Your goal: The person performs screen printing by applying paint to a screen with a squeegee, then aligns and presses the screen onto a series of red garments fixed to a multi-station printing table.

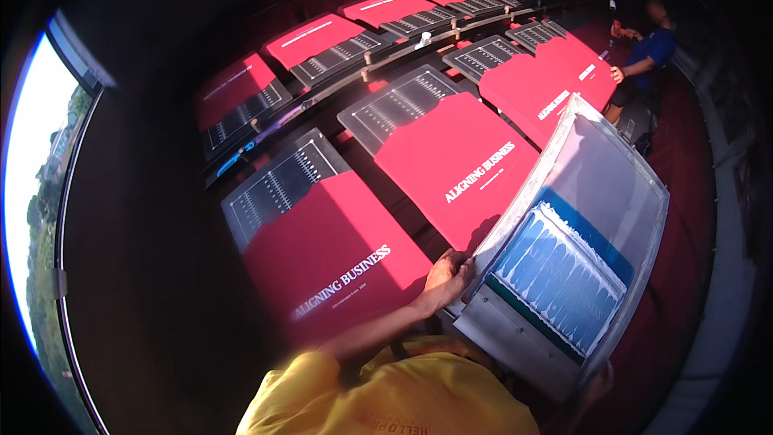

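A screen-printing frame (654,225) is tilted in front of me at the right. Its mesh has a blue stencil area streaked with white ink (555,282), and a flat metal plate (515,330) spans its near end. My left hand (448,279) is closed around the frame's left side, close to the near corner. At the frame's lower right edge my right hand (596,385) shows only dimly, its fingers mostly hidden behind the frame. Red fabric panels with white lettering lie beside it: a near panel (322,234) left of my hand and another panel (459,161) just beyond.
More red panels (306,39) on dark perforated boards line a long two-row table. A rail (394,55) with small posts runs between the rows. Another person in blue (656,48) stands at the far right, a hand at a panel's edge. A bright window (40,193) is at left.
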Available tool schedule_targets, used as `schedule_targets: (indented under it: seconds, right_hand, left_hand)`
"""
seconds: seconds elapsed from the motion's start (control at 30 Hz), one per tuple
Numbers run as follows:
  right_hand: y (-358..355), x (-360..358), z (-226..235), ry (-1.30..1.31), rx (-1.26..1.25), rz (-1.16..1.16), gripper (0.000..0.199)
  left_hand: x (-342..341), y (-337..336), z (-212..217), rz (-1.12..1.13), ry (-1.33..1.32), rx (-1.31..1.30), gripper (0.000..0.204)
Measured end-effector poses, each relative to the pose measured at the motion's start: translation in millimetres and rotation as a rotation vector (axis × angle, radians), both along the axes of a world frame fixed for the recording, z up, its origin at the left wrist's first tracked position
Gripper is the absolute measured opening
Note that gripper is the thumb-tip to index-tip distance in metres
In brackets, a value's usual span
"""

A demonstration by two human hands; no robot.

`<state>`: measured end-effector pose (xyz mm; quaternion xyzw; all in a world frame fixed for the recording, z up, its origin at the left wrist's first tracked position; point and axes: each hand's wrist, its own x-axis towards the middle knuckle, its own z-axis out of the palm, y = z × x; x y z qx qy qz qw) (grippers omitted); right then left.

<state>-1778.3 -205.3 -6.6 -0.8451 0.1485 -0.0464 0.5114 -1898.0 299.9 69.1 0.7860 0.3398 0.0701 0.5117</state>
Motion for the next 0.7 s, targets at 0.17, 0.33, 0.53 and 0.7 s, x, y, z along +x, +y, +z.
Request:
schedule_targets:
  seconds: [0.17,0.33,0.53,0.7]
  right_hand:
    - [-15,-47,-13,-0.006,-0.176,-0.076,0.026]
    - [-10,-74,-57,-0.099,0.062,-0.285,0.02]
    - [25,-80,-80,-0.25,-0.015,-0.504,0.016]
    - [49,-88,-56,-0.21,0.034,-0.718,0.023]
  left_hand:
    - [30,13,-25,-0.097,0.029,0.041,0.03]
    - [78,11,-59,-0.248,-0.139,0.066,0.033]
    - [145,-21,-34,-0.465,-0.032,0.116,0.039]
    - [231,-5,-127,-0.708,-0.351,0.036,0.036]
